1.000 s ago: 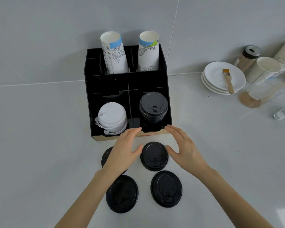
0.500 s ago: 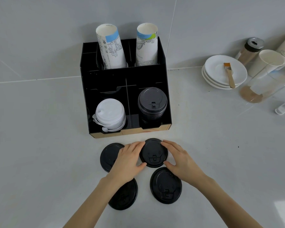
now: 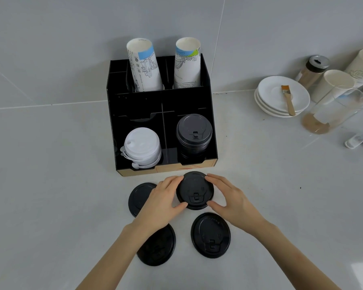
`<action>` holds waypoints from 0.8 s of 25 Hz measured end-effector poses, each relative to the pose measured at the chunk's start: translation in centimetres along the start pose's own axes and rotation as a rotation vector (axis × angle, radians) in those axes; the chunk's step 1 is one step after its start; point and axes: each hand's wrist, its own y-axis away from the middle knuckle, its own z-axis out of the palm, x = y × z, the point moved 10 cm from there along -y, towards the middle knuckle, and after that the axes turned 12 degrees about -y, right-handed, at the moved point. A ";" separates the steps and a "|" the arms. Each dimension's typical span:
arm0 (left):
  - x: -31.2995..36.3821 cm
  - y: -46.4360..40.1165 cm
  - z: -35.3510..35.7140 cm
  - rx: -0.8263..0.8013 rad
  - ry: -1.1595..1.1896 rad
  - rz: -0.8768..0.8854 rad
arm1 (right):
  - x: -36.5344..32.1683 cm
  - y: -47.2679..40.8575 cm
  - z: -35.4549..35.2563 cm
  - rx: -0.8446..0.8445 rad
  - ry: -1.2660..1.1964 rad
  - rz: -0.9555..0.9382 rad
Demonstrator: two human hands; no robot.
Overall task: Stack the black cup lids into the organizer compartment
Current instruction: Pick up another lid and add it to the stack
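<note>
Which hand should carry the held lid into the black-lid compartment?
Right hand, likely. The stack of black plastic lids sits in the organizer's right-front compartment, directly beyond it; the left hand would cross over.

Four loose lids [image 3: 210,235] lie on the counter [image 3: 50,206] before the organizer [image 3: 161,130] — inside, one lid stack [image 3: 194,132] front right, another [image 3: 142,145] front left, cups [image 3: 144,63] behind.

Four black lids [image 3: 195,190] lie flat before the organizer [image 3: 161,114], whose front-right compartment holds a black stack [image 3: 194,135].
</note>
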 end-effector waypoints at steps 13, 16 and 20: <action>2.6 -0.1 -7.8 0.289 0.183 0.081 | -6.5 -0.6 -5.3 0.151 -0.053 -0.232; 2.8 -1.2 -8.9 0.296 0.197 0.080 | -7.1 -1.8 -6.3 0.168 -0.045 -0.237; 2.6 -3.1 -9.9 0.299 0.178 0.059 | -7.5 -3.8 -7.2 0.172 -0.024 -0.238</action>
